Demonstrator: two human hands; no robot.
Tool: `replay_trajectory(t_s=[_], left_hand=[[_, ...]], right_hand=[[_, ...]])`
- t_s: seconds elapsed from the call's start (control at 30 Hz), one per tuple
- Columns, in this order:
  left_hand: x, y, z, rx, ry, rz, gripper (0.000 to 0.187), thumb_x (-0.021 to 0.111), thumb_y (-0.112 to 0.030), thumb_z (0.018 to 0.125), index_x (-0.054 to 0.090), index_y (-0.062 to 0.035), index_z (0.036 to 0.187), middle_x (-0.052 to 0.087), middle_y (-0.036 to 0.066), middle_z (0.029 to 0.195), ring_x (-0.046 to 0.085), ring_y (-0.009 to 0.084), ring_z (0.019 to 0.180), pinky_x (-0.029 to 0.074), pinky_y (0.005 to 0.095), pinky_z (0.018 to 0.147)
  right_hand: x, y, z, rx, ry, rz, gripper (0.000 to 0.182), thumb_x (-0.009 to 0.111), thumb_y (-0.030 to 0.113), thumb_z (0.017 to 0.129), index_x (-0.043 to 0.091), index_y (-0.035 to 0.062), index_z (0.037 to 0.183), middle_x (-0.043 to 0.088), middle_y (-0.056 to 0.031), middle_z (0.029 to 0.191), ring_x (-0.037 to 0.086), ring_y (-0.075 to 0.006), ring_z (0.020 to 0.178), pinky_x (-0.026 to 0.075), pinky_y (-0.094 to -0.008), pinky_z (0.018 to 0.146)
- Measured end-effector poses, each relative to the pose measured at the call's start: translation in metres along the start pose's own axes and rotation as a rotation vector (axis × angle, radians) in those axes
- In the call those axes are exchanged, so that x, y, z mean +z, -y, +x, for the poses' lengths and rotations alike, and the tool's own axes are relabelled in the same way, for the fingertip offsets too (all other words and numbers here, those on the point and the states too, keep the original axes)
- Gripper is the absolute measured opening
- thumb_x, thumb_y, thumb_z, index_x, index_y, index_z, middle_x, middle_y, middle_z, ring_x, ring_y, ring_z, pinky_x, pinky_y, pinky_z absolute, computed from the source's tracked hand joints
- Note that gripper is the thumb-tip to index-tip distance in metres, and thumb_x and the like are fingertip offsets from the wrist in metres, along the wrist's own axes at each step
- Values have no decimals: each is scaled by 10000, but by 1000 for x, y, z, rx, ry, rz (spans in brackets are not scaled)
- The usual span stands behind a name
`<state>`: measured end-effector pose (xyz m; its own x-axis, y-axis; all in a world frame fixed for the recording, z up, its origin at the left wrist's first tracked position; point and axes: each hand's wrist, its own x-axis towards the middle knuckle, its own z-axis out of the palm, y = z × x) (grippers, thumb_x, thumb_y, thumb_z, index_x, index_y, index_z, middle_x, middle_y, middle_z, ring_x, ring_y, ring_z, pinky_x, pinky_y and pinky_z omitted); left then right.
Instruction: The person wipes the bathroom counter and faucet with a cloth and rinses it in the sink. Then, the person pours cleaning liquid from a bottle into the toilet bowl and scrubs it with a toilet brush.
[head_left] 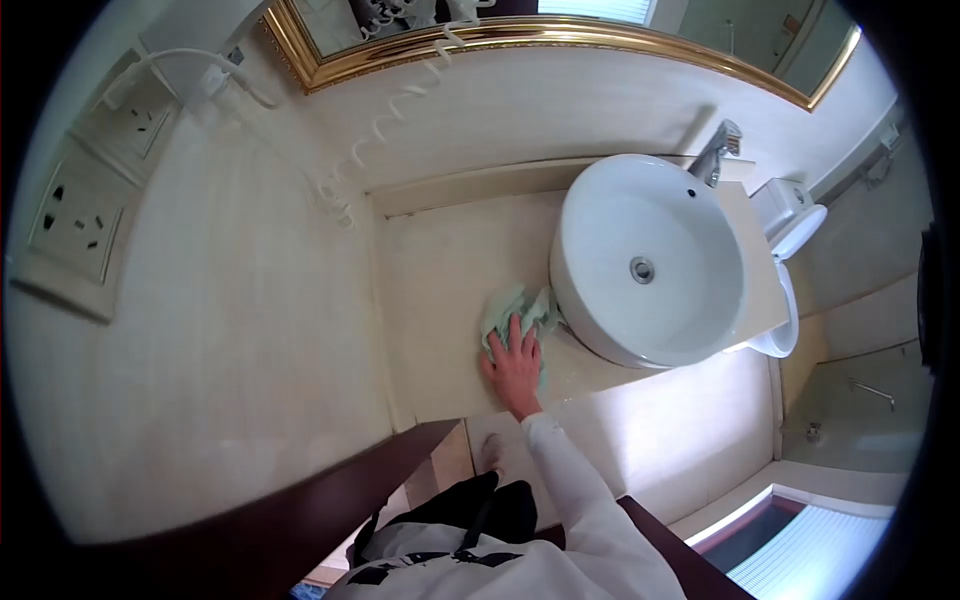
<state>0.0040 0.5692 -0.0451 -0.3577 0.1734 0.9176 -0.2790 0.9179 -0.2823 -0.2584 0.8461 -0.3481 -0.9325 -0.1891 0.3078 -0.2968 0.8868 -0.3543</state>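
The right hand [515, 378] lies palm down, its fingers somewhat spread, on a pale green cloth [504, 303]. The fingers rest on top of the cloth and do not close around it. The left hand is not seen, so I cannot tell its state.

The cloth is crumpled on the beige countertop [450, 260], just beside the left side of the round white basin [600, 310]. It is near the front edge of the countertop. Some small light spots are on the countertop, to the right of the hand. The basin has a round metal drain [642, 270] in its bottom, and a chrome faucet [712, 157] stands behind it.

Farther to the right is a white toilet [787, 312] with its lid up. Above the countertop, on the wall, is a mirror with a gold frame [560, 34]. A white coiled cord [403, 100] hangs in front of this frame. On the left wall are the socket plates [75, 222]. At the lower right is a window with a bright blind [815, 555].
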Motion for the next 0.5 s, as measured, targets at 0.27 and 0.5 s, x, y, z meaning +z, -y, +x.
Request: replay_trajectory(t_s=[0.27,0.5], left_hand=[[-5,3,-23,-62,129,38,637,316,-494,883,370,11,1268,279,254,1328,356,390,1179,378,481,917],[-7,0,-24,-99,231,91,632,320,-487,883,372,15,1263,288,254,1322,364,390,1172,380,479,914]], right_hand=[[51,-2,189,278,-369,48,293,569,149,736,523,91,1020,459,-176,1178,451,-370,976,382,-491,777],[72,-65,286,714,-82,-223,432,592,307,740,531,48,1080,445,-172,1222,436,-366,1091,415,-440,819]])
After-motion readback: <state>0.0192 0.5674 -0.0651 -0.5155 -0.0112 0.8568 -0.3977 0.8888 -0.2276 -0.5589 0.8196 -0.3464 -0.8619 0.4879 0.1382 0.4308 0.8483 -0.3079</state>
